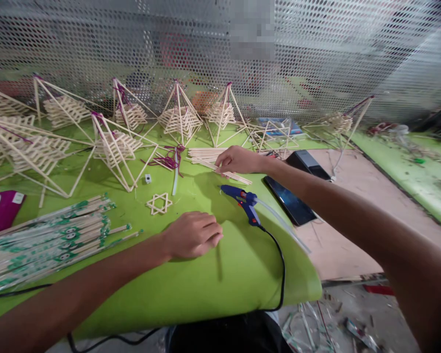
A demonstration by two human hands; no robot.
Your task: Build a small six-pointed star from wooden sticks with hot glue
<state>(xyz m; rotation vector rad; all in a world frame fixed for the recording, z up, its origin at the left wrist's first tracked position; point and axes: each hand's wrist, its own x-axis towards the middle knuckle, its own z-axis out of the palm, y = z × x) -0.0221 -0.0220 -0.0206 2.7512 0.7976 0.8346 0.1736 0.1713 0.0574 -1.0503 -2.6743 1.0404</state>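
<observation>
My right hand (239, 161) reaches over a pile of thin wooden sticks (206, 155), fingers curled down and closed at the loose sticks on its near side. Closer to me, my left hand (194, 235) rests with folded fingers above the green table cover (147, 279); what lies inside it, if anything, is hidden. Between the hands and to the right lies a blue hot glue gun (240, 196) with a clear glue stick (282, 225) sticking out behind. A small six-pointed star of sticks (159, 203) lies left of my left hand.
Several stick pyramids (180, 115) with purple thread line the back by a perforated metal screen (206, 44). Packaged chopsticks (59, 240) lie at left. A phone (290, 200) and a dark box (306, 164) sit at right. The glue gun's black cord (283, 264) crosses the front edge.
</observation>
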